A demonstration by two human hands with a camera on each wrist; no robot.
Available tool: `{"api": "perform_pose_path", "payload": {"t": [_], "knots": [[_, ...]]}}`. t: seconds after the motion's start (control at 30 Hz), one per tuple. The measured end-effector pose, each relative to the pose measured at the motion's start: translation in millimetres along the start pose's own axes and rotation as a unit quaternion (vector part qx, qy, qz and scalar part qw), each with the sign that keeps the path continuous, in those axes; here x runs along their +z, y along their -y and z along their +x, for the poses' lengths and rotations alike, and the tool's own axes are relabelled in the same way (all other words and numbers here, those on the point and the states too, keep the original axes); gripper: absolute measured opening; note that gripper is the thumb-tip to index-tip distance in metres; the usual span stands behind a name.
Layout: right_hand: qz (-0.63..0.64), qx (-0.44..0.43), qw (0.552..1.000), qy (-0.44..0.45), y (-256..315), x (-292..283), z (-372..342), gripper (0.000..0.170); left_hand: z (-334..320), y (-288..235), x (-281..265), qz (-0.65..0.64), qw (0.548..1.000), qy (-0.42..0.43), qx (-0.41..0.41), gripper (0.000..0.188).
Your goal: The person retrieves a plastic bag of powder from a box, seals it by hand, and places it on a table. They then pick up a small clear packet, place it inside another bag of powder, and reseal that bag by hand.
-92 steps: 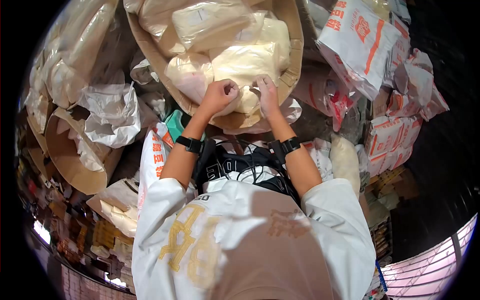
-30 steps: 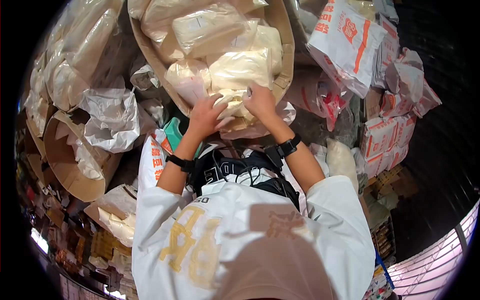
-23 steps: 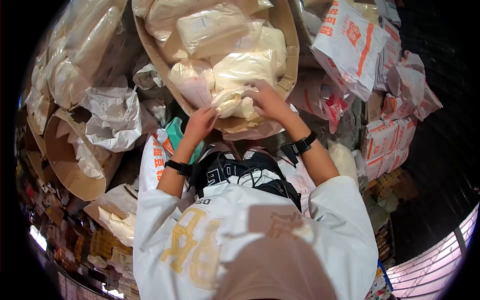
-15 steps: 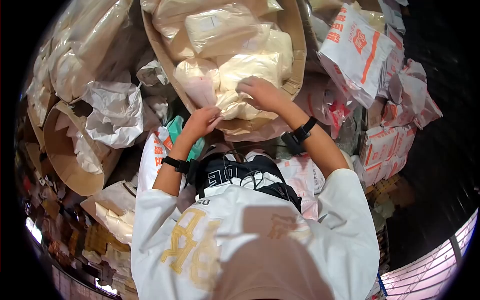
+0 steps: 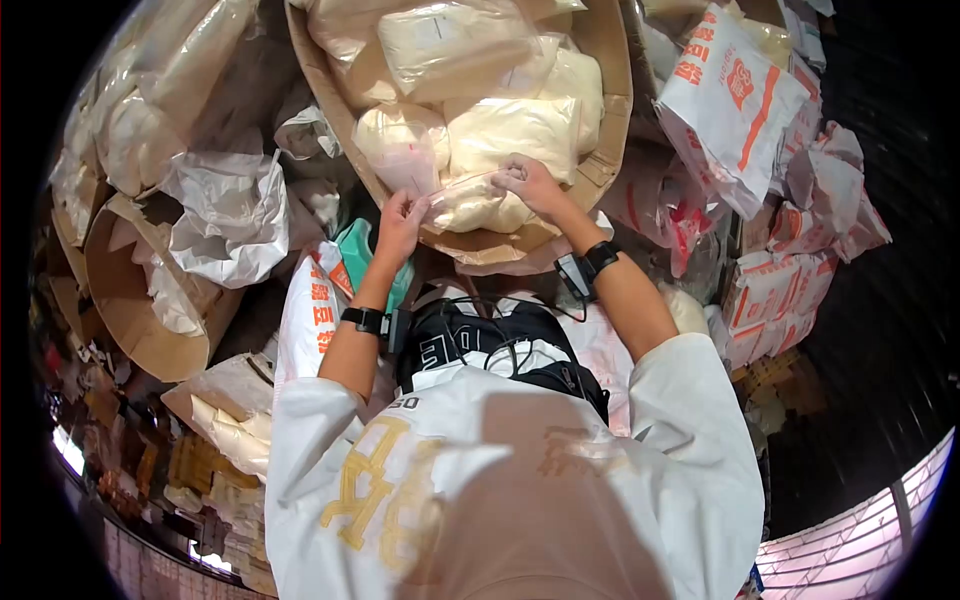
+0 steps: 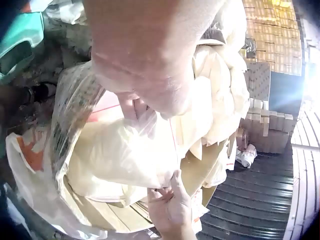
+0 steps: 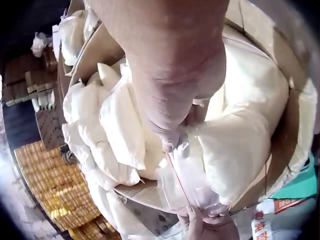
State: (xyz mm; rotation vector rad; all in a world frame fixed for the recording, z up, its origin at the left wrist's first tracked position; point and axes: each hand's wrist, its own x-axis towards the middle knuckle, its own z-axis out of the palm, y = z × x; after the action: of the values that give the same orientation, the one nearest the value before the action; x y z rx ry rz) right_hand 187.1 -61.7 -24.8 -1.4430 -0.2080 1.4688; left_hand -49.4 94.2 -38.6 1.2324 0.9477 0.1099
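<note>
Right hand [image 5: 532, 188] has moved to the plastic bag's red-lined edge [image 7: 178, 178]; its fingers pinch one end, left hand [image 5: 399, 226] pinches the other, probably keeping it taut. Plastic bag [image 5: 482, 208] sits in the carton [image 5: 497, 247], upper centre.

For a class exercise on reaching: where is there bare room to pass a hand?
A hand might pass along the bare strip between the pale bags and front rim of the packed cardboard bin. The left bin has bare wall beside a white bag. Crowded: round the clear bag pinched by the left hand and right hand.
</note>
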Motion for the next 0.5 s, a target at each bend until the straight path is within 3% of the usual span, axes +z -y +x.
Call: {"api": "perform_pose_path", "payload": {"t": [0.1, 0.2, 0.3, 0.5], "knots": [[0.034, -0.004, 0.998, -0.047, -15.0, 5.4, 2.4, 0.017, -5.9, -2.4, 15.4, -0.053, 0.997, -0.047, -0.039, 0.016], [0.008, -0.012, 0.996, -0.087, -15.8, 9.9, 0.2, 0.018, -3.0, 10.8, 19.5, -0.068, 0.995, -0.073, -0.025, 0.015], [-0.011, -0.031, 0.994, -0.108, -18.6, 10.5, 2.2, 0.017, -6.7, -20.1, 29.4, -0.142, 0.986, -0.071, -0.048, 0.013], [0.058, -0.022, 0.986, -0.152, -5.1, 16.8, -2.9, 0.014, -5.2, -7.8, 25.5, -0.175, 0.983, -0.049, -0.043, 0.012]]}}
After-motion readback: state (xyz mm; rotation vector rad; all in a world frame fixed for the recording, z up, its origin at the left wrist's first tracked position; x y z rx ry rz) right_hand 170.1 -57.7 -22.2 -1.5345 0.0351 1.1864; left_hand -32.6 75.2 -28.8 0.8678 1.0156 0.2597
